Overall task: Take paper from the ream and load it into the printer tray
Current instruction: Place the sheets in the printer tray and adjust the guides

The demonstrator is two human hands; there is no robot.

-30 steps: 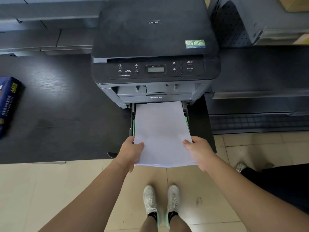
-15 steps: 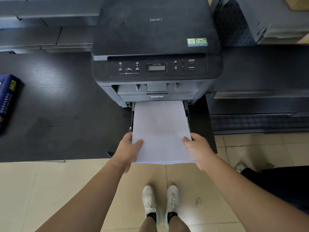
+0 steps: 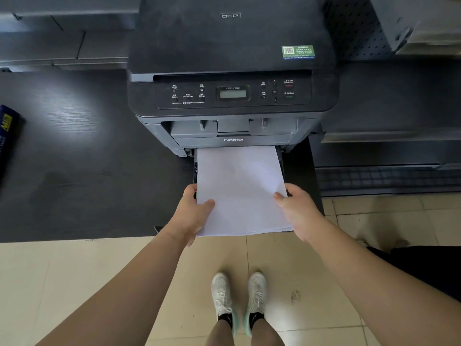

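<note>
1. Both hands grip one stack of white paper (image 3: 240, 193): the left hand (image 3: 192, 216) holds its left edge, thumb lying on the top sheet and fingers curled underneath, and the right hand (image 3: 296, 211) holds the right edge the same way.
2. That stack lies lengthwise, its far end at the slot under the printer (image 3: 232, 78) and its near end jutting out past the front edge of the desk (image 3: 87, 171), over the floor.
3. Dark walls of the printer tray (image 3: 281, 161) show as thin strips along both sides of the stack; the sheets sit between them, though how deep the far end reaches inside is hidden by the printer body.
4. Near the bottom right corner the sheets look slightly fanned, their edges not quite flush.
5. The printer is dark grey, with a control panel, a small display, and a green sticker (image 3: 298, 52) on its lid.
6. A blue ream wrapper (image 3: 8, 136) lies at the far left of the desk, well apart from the printer and partly cut off by the frame.
7. Below, two white sneakers (image 3: 239, 298) stand on the tan tiled floor (image 3: 62, 283).
</note>
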